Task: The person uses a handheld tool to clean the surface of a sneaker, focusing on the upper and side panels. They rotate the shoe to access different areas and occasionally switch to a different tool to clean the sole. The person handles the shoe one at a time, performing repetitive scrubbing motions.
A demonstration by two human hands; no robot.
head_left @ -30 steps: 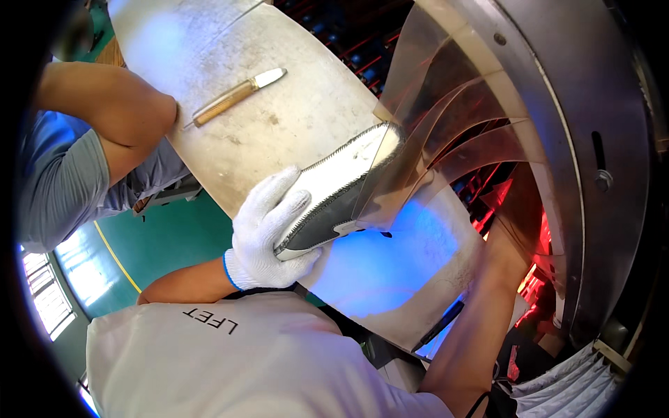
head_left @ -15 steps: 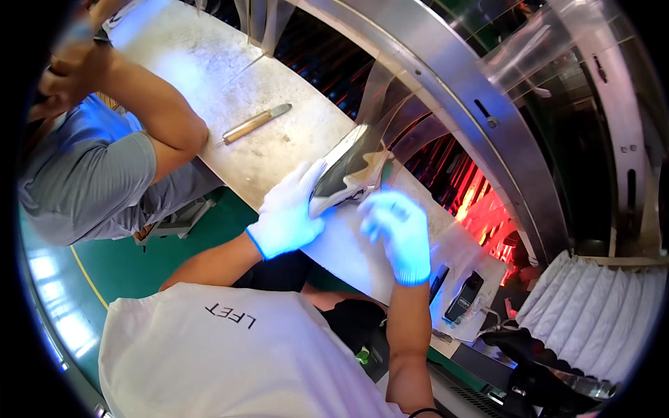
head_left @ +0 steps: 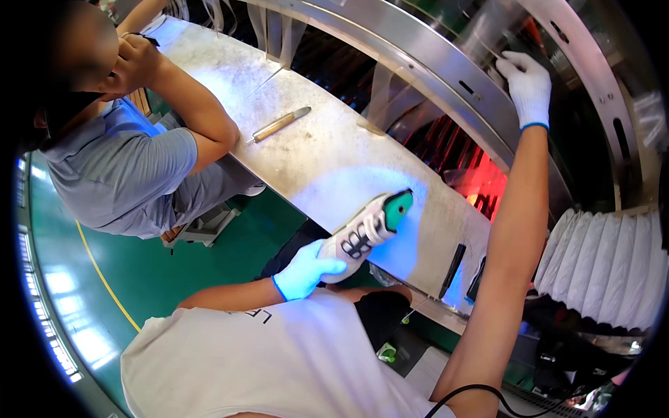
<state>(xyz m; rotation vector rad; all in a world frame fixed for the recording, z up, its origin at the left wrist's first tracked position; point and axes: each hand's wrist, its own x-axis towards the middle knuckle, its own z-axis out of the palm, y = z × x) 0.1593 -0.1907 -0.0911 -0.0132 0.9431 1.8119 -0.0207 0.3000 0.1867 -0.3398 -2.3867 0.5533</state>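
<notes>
My gloved left hand (head_left: 304,270) is closed around the toe end of a pale sneaker (head_left: 355,245) with dark lace loops. The sneaker is tilted, its teal-lined opening pointing away from me over the near edge of the worktable (head_left: 313,171). Far to the right, my right arm is stretched out. My gloved right hand (head_left: 529,90) is raised beside a curved metal frame (head_left: 453,76), its fingers curled together near clear plastic. Whatever lies between those fingertips is too small to make out.
A wooden-handled knife (head_left: 281,126) lies on the table, left of the sneaker. A person in a grey shirt (head_left: 139,171) sits at the left. Red light glows under the frame (head_left: 481,184). A slim black object (head_left: 453,272) and a white ribbed duct (head_left: 606,272) are at right.
My left hand has brought the sneaker nearer my body and turned it upper side up. My right hand has left the sneaker and moved up and right to the frame. The view has shifted.
</notes>
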